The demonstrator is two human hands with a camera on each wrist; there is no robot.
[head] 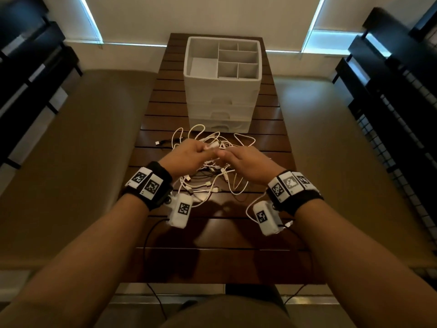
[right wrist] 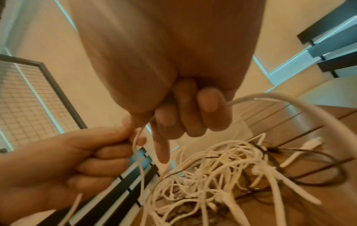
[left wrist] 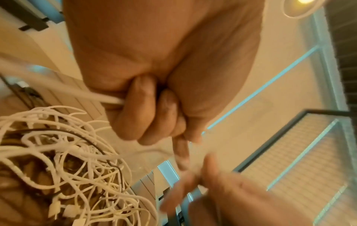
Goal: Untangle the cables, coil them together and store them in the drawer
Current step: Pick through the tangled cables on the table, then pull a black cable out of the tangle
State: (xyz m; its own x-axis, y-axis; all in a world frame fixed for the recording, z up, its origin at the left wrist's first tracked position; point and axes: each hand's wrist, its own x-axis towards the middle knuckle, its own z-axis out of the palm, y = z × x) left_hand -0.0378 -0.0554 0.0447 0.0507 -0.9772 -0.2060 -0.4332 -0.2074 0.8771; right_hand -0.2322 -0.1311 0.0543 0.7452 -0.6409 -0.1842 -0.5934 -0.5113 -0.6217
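Observation:
A tangle of white cables [head: 208,178] with a few black ones lies on the slatted wooden table [head: 212,233]. Both hands meet just above it. My left hand [head: 191,153] is curled round a white cable [left wrist: 86,93] that trails off to the left. My right hand [head: 241,160] grips another stretch of white cable [right wrist: 286,102], which arcs down into the tangle [right wrist: 212,175]. In the right wrist view my left hand [right wrist: 81,160] also pinches a thin white strand [right wrist: 138,152]. The white drawer unit [head: 222,98] stands behind the tangle with its three drawers closed.
The unit's top is an open tray with several empty compartments [head: 236,58]. A black cable with a silver plug [head: 163,142] lies left of the tangle. Padded benches [head: 82,138] flank the table. Black sensor leads [head: 151,233] hang off the near edge.

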